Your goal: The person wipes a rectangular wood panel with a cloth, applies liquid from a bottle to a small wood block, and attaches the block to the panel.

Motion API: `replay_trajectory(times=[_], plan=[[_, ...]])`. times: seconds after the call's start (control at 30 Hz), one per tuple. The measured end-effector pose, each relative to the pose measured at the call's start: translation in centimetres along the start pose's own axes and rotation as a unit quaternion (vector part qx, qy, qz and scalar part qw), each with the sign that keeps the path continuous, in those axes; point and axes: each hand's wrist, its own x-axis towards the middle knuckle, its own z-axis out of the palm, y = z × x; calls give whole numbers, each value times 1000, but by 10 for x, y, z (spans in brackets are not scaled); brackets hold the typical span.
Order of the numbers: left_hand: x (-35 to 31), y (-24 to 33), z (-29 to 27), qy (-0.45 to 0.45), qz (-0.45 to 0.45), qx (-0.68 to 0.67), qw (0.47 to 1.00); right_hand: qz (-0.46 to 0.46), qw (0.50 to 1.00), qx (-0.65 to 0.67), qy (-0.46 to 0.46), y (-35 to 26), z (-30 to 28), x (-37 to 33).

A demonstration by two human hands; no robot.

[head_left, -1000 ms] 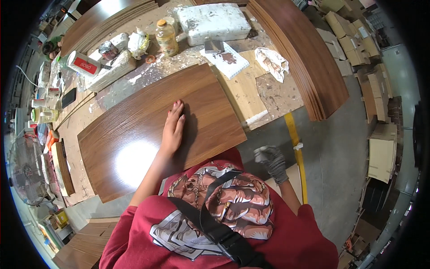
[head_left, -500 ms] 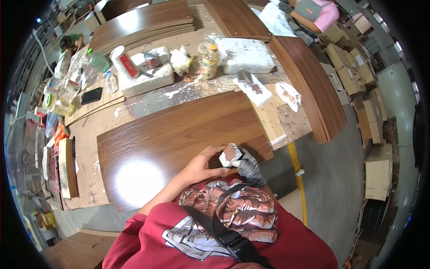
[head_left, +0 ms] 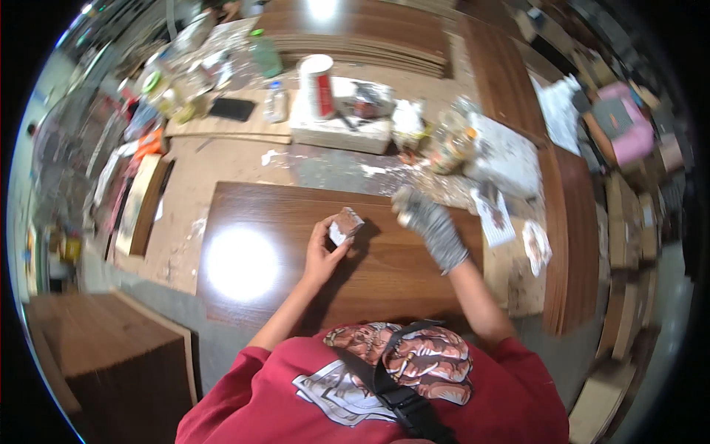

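Note:
My left hand (head_left: 318,257) grips a small block (head_left: 345,226), pale on its sides with a brown patch on top. It holds the block just above a dark brown wood-grain board (head_left: 384,275) lying flat on the workbench. To the right, my right hand (head_left: 430,226), in a grey knitted glove, is over the board's far part, apart from the block. Its fingers are curled with pale fingertips showing; whatever they may hold is too blurred to make out.
Behind the board stand a white-and-red canister (head_left: 318,87), a white foam block (head_left: 336,133), and a yellow-capped bottle (head_left: 450,152). A black phone (head_left: 232,109) lies left of them. Stained paper (head_left: 494,218) and stacked brown panels (head_left: 573,251) are on the right. A co-worker (head_left: 625,122) is beyond.
My right hand has left the block and moved forward and right over the board. The left hand keeps the block, now further from my body. The whole view has shifted.

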Motion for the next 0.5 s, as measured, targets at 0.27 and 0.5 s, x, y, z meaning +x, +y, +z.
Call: replay_trajectory(times=[0.27,0.5], plan=[[3,32,6,1,73,173,982,-313,775,-542,87,-96,71,280],[1,6,6,67,40,105,991,-172,823,-527,120,-72,118,315]])
